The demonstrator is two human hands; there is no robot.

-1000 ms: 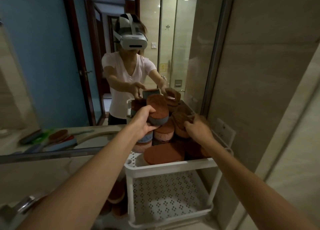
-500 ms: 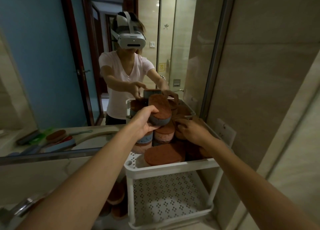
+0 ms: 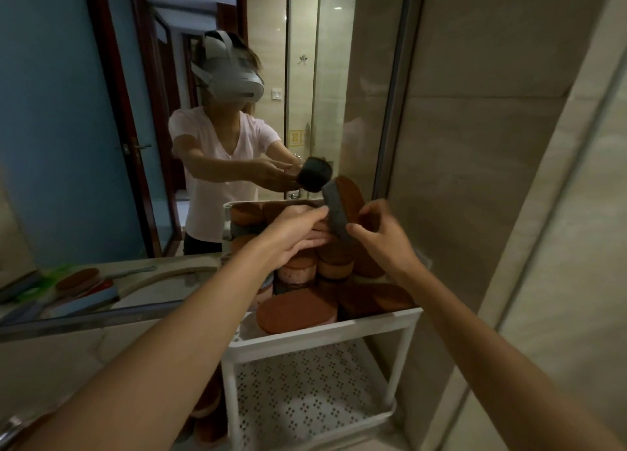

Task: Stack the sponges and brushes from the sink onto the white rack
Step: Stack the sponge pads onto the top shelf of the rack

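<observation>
The white rack stands against the mirror, its top tier heaped with oval brown-topped sponges. Above the heap, one brown sponge with a grey base is tipped up on edge, grey side facing left. My left hand pinches its lower left edge with thumb and fingers. My right hand grips it from the right, thumb in front and fingers behind. No brush is in either hand.
The mirror behind the rack reflects the person and the raised sponge. Brushes show in the reflection at left. The rack's perforated lower shelf sits below; more sponges lie beside its left leg. A tiled wall stands close on the right.
The sponge my left hand held flat over the pile has been lifted and tipped up on edge. My right hand left the sponges at the right and took hold of it.
</observation>
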